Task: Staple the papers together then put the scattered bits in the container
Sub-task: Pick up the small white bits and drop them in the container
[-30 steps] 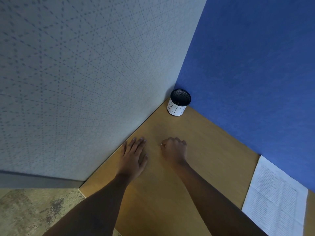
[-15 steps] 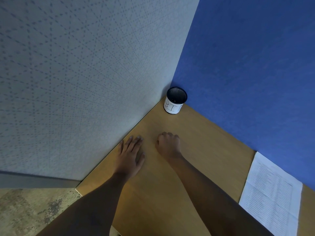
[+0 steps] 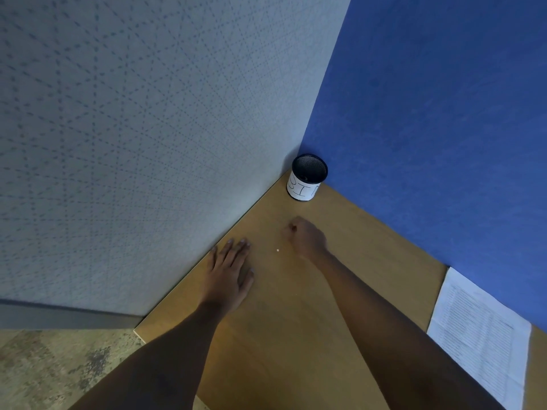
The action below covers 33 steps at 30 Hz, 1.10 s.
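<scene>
Grey fabric partitioning [image 3: 133, 143], crossed by dotted lines, fills the left side, and a strip of mottled floor [image 3: 44, 365] is seen below it. A wooden tabletop [image 3: 281, 335] is wedged into the corner where the grey panel is met by a blue partition [image 3: 444, 113]. The left hand [image 3: 229, 270] is laid flat on the tabletop close to the grey panel, its fingers straight and slightly spread, with nothing held. Just to its right, a single small white bit [image 3: 278, 250] is left lying on the wood between the two hands, touched by neither. The right hand [image 3: 306, 236] is held knuckles-up, its fingers curled under; whether anything is pinched inside cannot be told, though a bit may be enclosed. Beyond it, a black mesh container [image 3: 307, 179] wrapped in a white hand-lettered label is stood upright in the very corner. The papers [image 3: 479, 335], printed with fine lines, are laid at the far right against the blue partition.
</scene>
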Each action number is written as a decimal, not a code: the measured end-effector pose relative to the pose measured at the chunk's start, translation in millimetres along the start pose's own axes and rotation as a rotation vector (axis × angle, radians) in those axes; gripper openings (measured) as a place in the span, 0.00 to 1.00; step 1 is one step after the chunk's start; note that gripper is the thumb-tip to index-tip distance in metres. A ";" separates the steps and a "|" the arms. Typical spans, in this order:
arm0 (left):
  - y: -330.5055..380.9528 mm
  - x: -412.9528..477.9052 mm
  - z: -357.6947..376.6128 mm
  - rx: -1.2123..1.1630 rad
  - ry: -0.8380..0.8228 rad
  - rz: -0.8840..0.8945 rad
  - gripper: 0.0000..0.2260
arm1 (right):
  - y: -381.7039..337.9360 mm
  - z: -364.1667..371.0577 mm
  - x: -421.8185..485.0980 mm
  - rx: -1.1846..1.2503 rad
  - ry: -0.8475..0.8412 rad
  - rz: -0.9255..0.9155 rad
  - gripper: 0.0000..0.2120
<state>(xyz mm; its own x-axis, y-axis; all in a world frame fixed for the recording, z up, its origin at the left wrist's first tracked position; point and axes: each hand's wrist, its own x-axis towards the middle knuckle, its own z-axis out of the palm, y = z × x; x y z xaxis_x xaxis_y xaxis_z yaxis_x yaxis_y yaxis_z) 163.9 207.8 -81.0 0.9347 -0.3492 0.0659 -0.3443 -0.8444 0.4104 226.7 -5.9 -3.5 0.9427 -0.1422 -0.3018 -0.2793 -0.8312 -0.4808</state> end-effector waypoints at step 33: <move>-3.1 0.7 1.1 0.014 -0.020 -0.008 0.27 | -15.7 -34.1 9.1 -0.251 0.064 -0.200 0.10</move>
<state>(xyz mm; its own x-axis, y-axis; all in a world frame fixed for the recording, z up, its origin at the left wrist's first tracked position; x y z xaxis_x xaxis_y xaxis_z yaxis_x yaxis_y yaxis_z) 165.6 209.7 -83.2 0.9355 -0.3506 0.0444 -0.3384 -0.8525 0.3984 245.9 -12.5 29.4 0.9861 0.0107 -0.1661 -0.0410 -0.9516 -0.3047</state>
